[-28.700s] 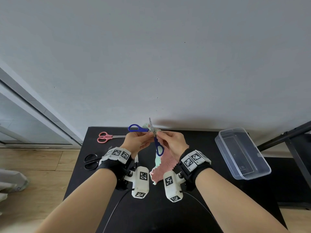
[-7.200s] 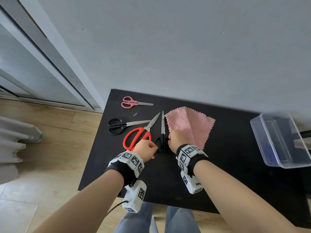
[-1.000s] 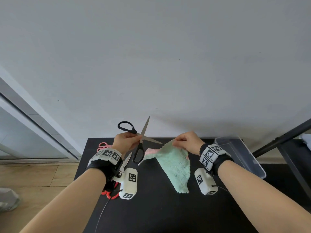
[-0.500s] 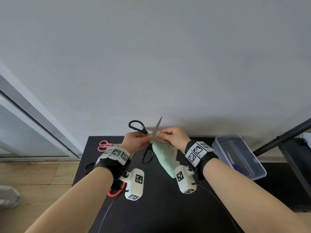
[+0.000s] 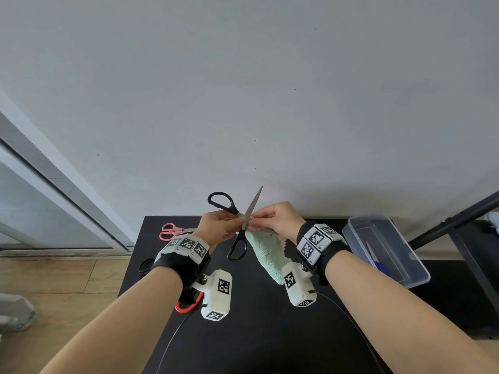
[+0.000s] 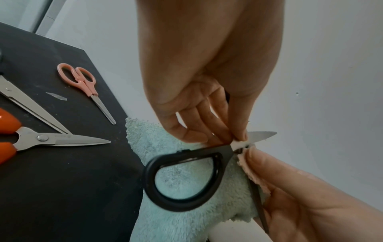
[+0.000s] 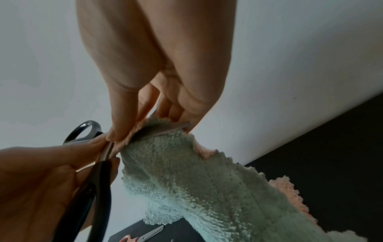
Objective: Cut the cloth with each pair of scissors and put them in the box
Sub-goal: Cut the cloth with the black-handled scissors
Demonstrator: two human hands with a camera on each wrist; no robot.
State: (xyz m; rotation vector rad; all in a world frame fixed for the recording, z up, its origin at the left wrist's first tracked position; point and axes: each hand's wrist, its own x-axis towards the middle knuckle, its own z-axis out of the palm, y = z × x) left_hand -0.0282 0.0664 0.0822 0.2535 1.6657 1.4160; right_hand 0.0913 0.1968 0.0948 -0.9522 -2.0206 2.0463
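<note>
My left hand (image 5: 237, 221) grips black-handled scissors (image 5: 237, 247) near the pivot, held above the black table with the handles spread and one blade pointing up. My right hand (image 5: 256, 215) pinches the top edge of a mint and pink cloth (image 5: 267, 255), which hangs down between my wrists. In the right wrist view a blade (image 7: 165, 131) lies across the cloth (image 7: 207, 188) just under my fingers (image 7: 118, 131). The left wrist view shows one handle loop (image 6: 182, 180) in front of the cloth (image 6: 176, 221). A clear plastic box (image 5: 415, 268) at the right holds blue scissors (image 5: 378, 261).
Pink scissors (image 5: 172, 231) lie at the table's back left. Red-handled scissors (image 6: 20, 139) and another black-handled pair (image 5: 145, 265) lie at the left, partly under my left wrist. A grey wall stands close behind the table (image 5: 256, 333). A dark metal frame (image 5: 459, 220) stands at the right.
My right hand has carried the cloth left to the scissors. The cloth's top edge now sits at the blades, and the open blades have come closer together.
</note>
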